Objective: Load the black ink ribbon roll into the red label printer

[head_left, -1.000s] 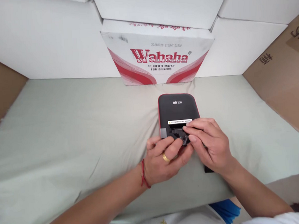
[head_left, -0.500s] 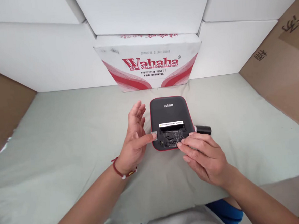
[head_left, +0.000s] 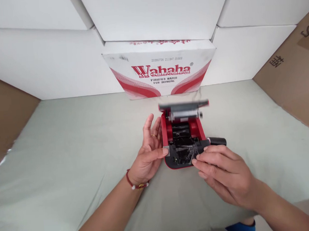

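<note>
- The red-and-black flip-lid machine (head_left: 164,132) is sitting on the pale green cloth (head_left: 67,152), with the Wahaha carton (head_left: 164,69) standing behind it.
- I'm judging its shell to be stiff, smooth and fairly light, so it is probably sliding easily on the cloth unless its side walls are being braced low down.
- Its lid (head_left: 182,105) is standing raised at the far end and blurring; I'm counting the hinge as a weak place for lifting.
- The clear film (head_left: 190,151) is crinkling over the machine's near edge, looking thin, soft and slippery; its loose right corner is offering the best pinch, by the fingertips.
- My left hand (head_left: 149,157) is lying along the machine's left side, palm turned inward, fingers spreading wide and pointing away from me, thumb reaching across to the grey tab (head_left: 168,148).
- My right hand (head_left: 231,173) is coming in from the machine's near right, knuckles up, index and middle fingertips meeting the film; I cannot tell whether the thumb is closing on it underneath.
- The black cylinder (head_left: 218,141) is lying just beside the machine's right side.
</note>
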Demonstrator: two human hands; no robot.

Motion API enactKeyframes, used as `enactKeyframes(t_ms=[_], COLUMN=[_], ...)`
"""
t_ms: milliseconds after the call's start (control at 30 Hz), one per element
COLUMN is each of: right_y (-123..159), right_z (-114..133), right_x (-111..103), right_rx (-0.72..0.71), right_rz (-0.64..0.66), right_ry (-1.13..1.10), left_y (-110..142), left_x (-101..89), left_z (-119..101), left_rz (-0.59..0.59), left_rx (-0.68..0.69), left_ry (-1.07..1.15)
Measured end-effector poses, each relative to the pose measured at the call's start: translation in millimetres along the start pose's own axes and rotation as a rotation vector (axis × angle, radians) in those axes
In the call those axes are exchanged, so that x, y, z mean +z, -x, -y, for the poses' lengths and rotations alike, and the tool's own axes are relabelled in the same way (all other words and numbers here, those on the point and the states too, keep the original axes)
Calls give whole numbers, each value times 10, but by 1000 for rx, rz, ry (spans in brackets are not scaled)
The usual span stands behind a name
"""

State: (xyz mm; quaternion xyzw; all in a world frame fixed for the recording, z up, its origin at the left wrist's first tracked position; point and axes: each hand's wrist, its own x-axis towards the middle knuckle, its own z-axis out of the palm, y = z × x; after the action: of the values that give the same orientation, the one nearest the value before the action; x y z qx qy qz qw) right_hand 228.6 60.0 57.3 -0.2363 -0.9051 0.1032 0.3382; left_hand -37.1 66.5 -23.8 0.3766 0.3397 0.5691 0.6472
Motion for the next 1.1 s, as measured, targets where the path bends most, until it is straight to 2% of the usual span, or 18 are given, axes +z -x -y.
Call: enactKeyframes(t_ms=[133, 200, 300, 400, 467, 533, 600, 700, 767, 833, 900, 967, 1033, 1100], right_y=[-358, -561, -864, -1149, -1294, -1364, -1341, -1174, -1035, -906, -789, -671, -560, -473], right_z=[-79, -140, -228, -293, -323, -341, -336, -267, -213, -224, -359, -615, -919, -1169], right_x=[-313, -341, -161, 123, 270, 352, 362, 193, -71, -423, -759, -956, -938, -725], right_rx=[81, 137, 207, 355, 425, 447, 431, 350, 298, 293, 383, 530, 646, 717], right_rz=[103, 155, 384, 645, 742, 783, 760, 595, 444, 290, 304, 295, 371, 458], right_ry=[-63, -1, 209, 423, 483, 505, 517, 462, 338, 184, 83, 123, 123, 133], left_y=[-12, -14, -17, -21, -22, -22, -22, -22, -24, -27, -32, -38, -45, -49], left_x=[-14, -8, -6, -16, -22, -26, -26, -23, -22, -25, -29, -31, -29, -23], left_z=[41, 47, 44, 45, 50, 57, 64, 75, 84, 94, 105, 110, 106, 92], left_rz=[16, 18, 18, 23, 26, 29, 27, 28, 30, 28, 29, 30, 31, 32], left_rx=[25, 29, 38, 40, 38, 36, 32, 34, 39, 39, 31, 29, 32, 31], left_ry=[-60, -77, -79, -81, -70, -53, -45, -38, -33, -30, -25, -17, -14, -13])
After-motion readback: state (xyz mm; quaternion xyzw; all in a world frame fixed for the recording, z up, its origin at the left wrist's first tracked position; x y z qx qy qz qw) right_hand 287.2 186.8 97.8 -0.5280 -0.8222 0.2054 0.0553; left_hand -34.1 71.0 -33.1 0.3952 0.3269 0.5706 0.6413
